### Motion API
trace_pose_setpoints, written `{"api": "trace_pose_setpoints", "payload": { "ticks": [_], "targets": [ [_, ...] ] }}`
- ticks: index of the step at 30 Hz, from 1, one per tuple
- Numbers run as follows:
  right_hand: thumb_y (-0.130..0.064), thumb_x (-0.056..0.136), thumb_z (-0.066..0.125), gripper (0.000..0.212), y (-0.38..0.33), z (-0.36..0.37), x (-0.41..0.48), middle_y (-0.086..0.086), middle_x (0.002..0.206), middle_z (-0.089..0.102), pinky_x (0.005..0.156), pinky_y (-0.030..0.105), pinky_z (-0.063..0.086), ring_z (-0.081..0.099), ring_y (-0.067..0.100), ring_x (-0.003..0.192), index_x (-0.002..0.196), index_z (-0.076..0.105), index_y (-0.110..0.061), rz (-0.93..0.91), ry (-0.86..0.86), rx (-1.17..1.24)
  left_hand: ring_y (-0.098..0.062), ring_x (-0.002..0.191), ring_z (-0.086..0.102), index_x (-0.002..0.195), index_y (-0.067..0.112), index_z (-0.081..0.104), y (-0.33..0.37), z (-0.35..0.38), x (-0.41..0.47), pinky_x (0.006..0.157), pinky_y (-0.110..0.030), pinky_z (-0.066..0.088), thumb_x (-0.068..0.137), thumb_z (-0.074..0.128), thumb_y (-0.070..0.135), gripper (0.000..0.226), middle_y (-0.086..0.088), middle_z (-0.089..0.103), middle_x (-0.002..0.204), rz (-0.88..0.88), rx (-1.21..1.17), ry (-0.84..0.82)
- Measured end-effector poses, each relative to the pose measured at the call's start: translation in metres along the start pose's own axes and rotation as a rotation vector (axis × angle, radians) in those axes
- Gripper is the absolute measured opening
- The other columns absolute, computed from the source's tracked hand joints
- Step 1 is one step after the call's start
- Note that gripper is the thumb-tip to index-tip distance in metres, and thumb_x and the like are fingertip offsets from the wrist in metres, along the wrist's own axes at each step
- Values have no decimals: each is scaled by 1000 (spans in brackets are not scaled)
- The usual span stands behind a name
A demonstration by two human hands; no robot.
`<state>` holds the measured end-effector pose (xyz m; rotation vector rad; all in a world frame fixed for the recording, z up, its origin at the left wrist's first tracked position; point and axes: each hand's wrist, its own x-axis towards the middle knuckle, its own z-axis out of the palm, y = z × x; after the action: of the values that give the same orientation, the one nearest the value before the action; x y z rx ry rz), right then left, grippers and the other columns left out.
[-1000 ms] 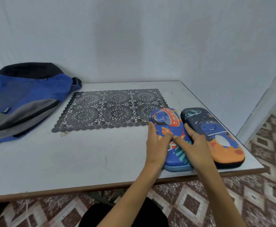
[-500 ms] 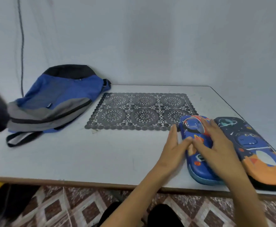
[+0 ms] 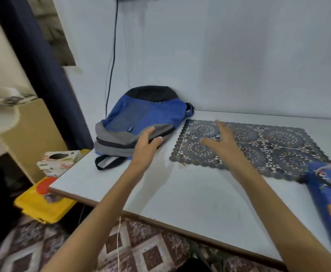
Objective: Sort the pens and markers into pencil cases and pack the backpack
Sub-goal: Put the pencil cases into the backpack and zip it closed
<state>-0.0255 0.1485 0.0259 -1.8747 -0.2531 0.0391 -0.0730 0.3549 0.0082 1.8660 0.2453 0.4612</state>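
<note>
The blue, grey and black backpack [image 3: 141, 118] lies flat at the table's back left corner. My left hand [image 3: 147, 147] reaches its grey lower corner, with relaxed fingers lying over the fabric edge. My right hand [image 3: 224, 146] hovers over the dark lace placemat [image 3: 278, 142], blurred, fingers spread and holding nothing. The blue rocket pencil case [image 3: 329, 195] lies shut at the right edge of the view, partly cut off. The second pencil case is out of view. No loose pens or markers show.
The white table [image 3: 190, 193] has its front edge close to me and its left corner near a tissue box [image 3: 58, 160]. A yellow container [image 3: 42, 207] sits on the floor below it. A cable [image 3: 111, 61] hangs on the wall behind the backpack.
Both hands have let go of the blue pencil case and moved left. The left hand now reaches the backpack and the right is over the mat. My view has swung left.
</note>
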Motion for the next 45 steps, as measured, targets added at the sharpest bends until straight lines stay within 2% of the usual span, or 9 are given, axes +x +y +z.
{"api": "trace_pose_setpoints", "payload": {
  "ticks": [8, 13, 17, 20, 22, 24, 30, 37, 45],
  "targets": [
    [-24, 87, 68, 65, -5, 115, 69, 17, 147, 30, 94, 41, 50, 45, 32, 121, 141, 32, -15, 410, -223, 540, -35, 141, 28, 148, 15, 37, -55, -128, 99, 113, -46, 28, 92, 58, 42, 66, -16, 32, 152, -335, 428, 338],
    [-16, 87, 67, 39, -4, 151, 90, 20, 137, 46, 85, 36, 52, 50, 31, 122, 122, 50, -8, 547, -159, 912, -36, 136, 36, 152, 9, 12, -79, -150, 117, 92, -48, 44, 88, 67, 43, 91, -14, 29, 153, -551, -68, 346],
    [-26, 82, 75, 40, -8, 159, 100, 7, 100, 59, 51, 24, 44, 54, 16, 70, 115, 57, -11, 524, -136, 812, -35, 132, 42, 150, 6, 21, -90, -156, 123, 104, -49, 41, 86, 69, 43, 89, -18, 37, 150, -552, -151, 338],
    [-34, 84, 71, 46, -11, 162, 108, 5, 88, 60, 58, 31, 52, 57, 18, 72, 120, 53, -12, 481, -141, 608, -30, 121, 54, 143, 5, 41, -87, -153, 116, 103, -41, 42, 90, 64, 43, 70, -17, 51, 136, -556, -228, 242],
    [-25, 92, 60, 40, -13, 163, 114, 12, 110, 61, 77, 38, 54, 60, 25, 91, 126, 46, -9, 438, -107, 514, -21, 77, 55, 133, 8, 51, -81, -147, 110, 85, -34, 49, 89, 64, 44, 58, -13, 53, 97, -557, -250, 160],
    [-14, 94, 50, 21, -19, 156, 115, 11, 104, 58, 67, 31, 47, 54, 22, 82, 114, 49, -7, 364, -67, 468, -15, 60, 39, 111, 11, 55, -74, -140, 106, 58, -25, 40, 88, 65, 39, 38, -5, 47, 77, -566, -239, 140],
    [-1, 89, 47, 24, -22, 109, 113, 2, 65, 43, 52, 26, 31, 41, 15, 61, 68, 41, -13, 148, 79, 384, -17, 67, 48, 86, 10, 54, -45, -93, 101, 57, -26, 39, 91, 55, 17, 8, -6, 52, 76, -386, -275, 210],
    [-2, 86, 48, 22, -15, 39, 89, 5, 65, 39, 55, 28, 27, 38, 17, 65, 71, 36, -12, -41, 168, 309, -15, 75, 53, 83, 14, 53, -3, -30, 80, 65, -26, 44, 94, 50, 15, 11, -5, 57, 81, -190, -260, 144],
    [-3, 85, 51, 11, 16, -49, 28, 9, 81, 48, 63, 30, 34, 46, 20, 78, 88, 50, -13, 46, 323, 418, -13, 72, 50, 82, 12, 52, 30, 38, 32, 60, -25, 41, 94, 50, 16, 13, -4, 54, 78, -160, -253, 11]
  ]
}}
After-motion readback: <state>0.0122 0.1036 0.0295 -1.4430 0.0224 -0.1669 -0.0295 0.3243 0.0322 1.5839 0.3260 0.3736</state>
